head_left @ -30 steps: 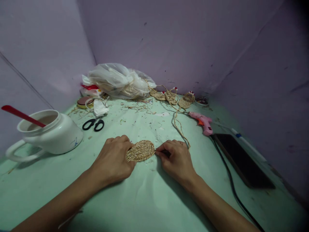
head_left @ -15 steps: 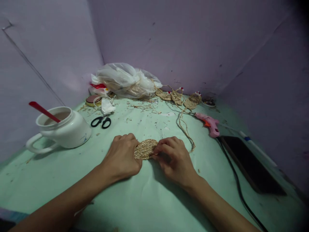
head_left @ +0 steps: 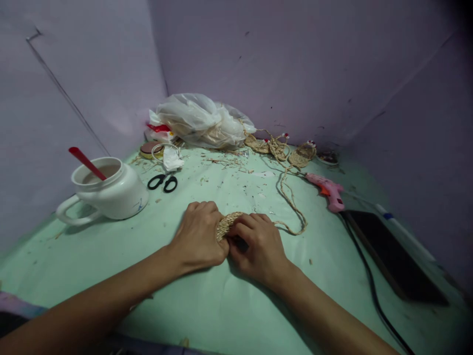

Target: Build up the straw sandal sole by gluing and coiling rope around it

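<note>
Between my hands is a small oval piece of coiled, straw-coloured braid point(head_left: 226, 225), close above the green tabletop. My left hand point(head_left: 201, 234) is closed around its left end. The fingers of my right hand point(head_left: 256, 244) are bent in a pinch at its right side and cover much of it. From behind the right hand a thin braided cord point(head_left: 291, 197) runs out over the table and curves back toward the far side. Where exactly the right fingertips press is hidden.
At the left stands a white mug point(head_left: 118, 192) with a red stick, near black-handled scissors point(head_left: 162, 183). A plastic bag point(head_left: 203, 121) and woven slipper shapes point(head_left: 301, 155) lie at the back. Rightward are a pink glue gun point(head_left: 328, 191), its black cable and a dark phone point(head_left: 395, 256).
My right hand has moved left over the woven piece, so less of it shows. The cord now reaches behind that hand. The whole view has shifted slightly.
</note>
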A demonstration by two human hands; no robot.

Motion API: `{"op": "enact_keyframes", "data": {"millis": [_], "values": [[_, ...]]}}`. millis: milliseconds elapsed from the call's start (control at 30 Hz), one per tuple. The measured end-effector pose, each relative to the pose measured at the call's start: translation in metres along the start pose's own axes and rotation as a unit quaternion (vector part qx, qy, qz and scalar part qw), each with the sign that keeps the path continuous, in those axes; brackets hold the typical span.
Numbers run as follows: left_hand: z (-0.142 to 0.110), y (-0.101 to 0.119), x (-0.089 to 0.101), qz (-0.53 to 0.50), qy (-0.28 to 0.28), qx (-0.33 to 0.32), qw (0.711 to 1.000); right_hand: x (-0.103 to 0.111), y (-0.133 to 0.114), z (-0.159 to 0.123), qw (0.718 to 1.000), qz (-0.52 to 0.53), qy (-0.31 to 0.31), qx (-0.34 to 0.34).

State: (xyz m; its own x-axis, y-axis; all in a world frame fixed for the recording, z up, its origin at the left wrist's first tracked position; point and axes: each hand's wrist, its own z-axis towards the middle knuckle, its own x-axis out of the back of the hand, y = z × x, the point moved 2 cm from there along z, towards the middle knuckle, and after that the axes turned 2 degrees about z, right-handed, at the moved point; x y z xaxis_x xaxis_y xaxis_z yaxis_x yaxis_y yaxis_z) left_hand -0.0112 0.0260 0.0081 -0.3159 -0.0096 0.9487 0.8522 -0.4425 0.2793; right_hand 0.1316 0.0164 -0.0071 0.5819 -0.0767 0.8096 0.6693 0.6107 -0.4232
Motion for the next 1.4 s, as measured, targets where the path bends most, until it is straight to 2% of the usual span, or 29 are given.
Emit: {"op": "enact_keyframes", "data": {"millis": [233, 467, 667, 833, 1033, 1167, 1267, 1400], "values": [[0.002, 0.0, 0.001, -0.005, 0.014, -0.008, 1.0, -0.002, 0.003, 0.0, 1.0, -0.012, 0.021, -0.005], [0.004, -0.001, -0.002, -0.013, 0.019, -0.013, 1.0, -0.002, 0.0, 0.002, 0.999, -0.036, 0.012, -0.024], [0.002, -0.001, 0.002, 0.006, 0.002, -0.02, 1.0, 0.0, -0.002, 0.001, 0.999, -0.045, 0.008, -0.029], [0.003, -0.004, 0.009, -0.026, -0.057, -0.031, 0.998, 0.001, -0.003, 0.001, 0.999, -0.035, 0.0, 0.02], [0.004, -0.004, 0.008, -0.029, -0.043, -0.018, 0.998, 0.005, -0.003, 0.006, 0.996, -0.048, -0.061, 0.047], [0.005, -0.006, 0.011, -0.033, -0.06, -0.037, 0.997, 0.003, -0.007, 0.007, 0.991, -0.083, -0.076, 0.073], [0.004, -0.006, 0.012, -0.04, -0.061, -0.047, 0.996, -0.004, -0.011, 0.007, 0.993, -0.083, -0.057, 0.057], [0.003, -0.006, 0.008, -0.03, -0.029, -0.029, 0.999, -0.013, -0.017, 0.006, 0.994, -0.104, -0.026, 0.005]]}}
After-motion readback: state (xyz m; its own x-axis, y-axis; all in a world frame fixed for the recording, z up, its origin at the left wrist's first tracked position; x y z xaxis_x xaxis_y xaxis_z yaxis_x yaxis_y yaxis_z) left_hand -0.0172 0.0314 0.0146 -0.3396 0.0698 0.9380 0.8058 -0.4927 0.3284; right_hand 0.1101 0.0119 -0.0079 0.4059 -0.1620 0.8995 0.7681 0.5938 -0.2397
